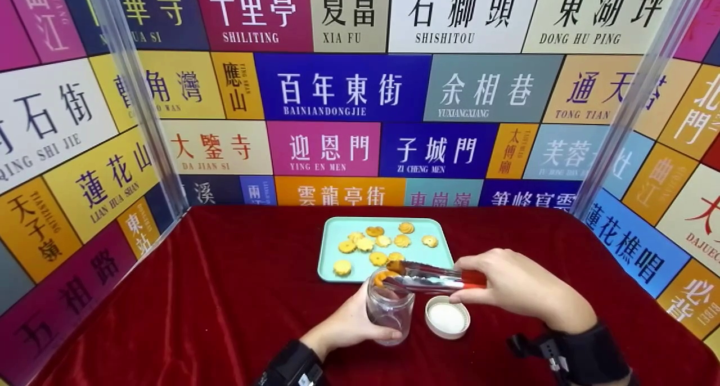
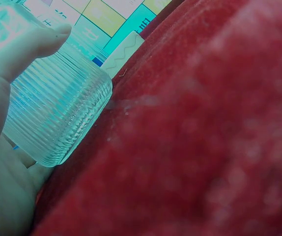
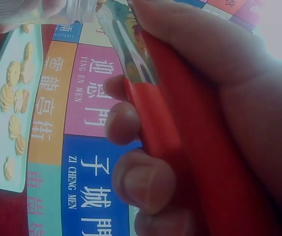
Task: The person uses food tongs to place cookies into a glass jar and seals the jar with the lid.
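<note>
My left hand [image 1: 349,321] grips a clear ribbed glass jar [image 1: 392,318] near the middle of the dark red cloth, thumb across its front. The jar's ribbed side and base show close up in the left wrist view, low over the cloth. My right hand [image 1: 509,276] holds metal tongs with red handles [image 1: 475,279], fingers curled round both handles. At the jar's mouth, the tong tips meet an orange-brown cookie [image 1: 384,277]. Behind the jar, several pale yellow and golden cookies [image 1: 365,244] lie on a mint-green tray [image 1: 331,231].
A small round white dish-like piece [image 1: 448,318] with a raised rim sits just right of the jar. Red velvet cloth [image 1: 225,296] covers the table. Panels with large printed characters [image 1: 343,88] stand behind and at both sides.
</note>
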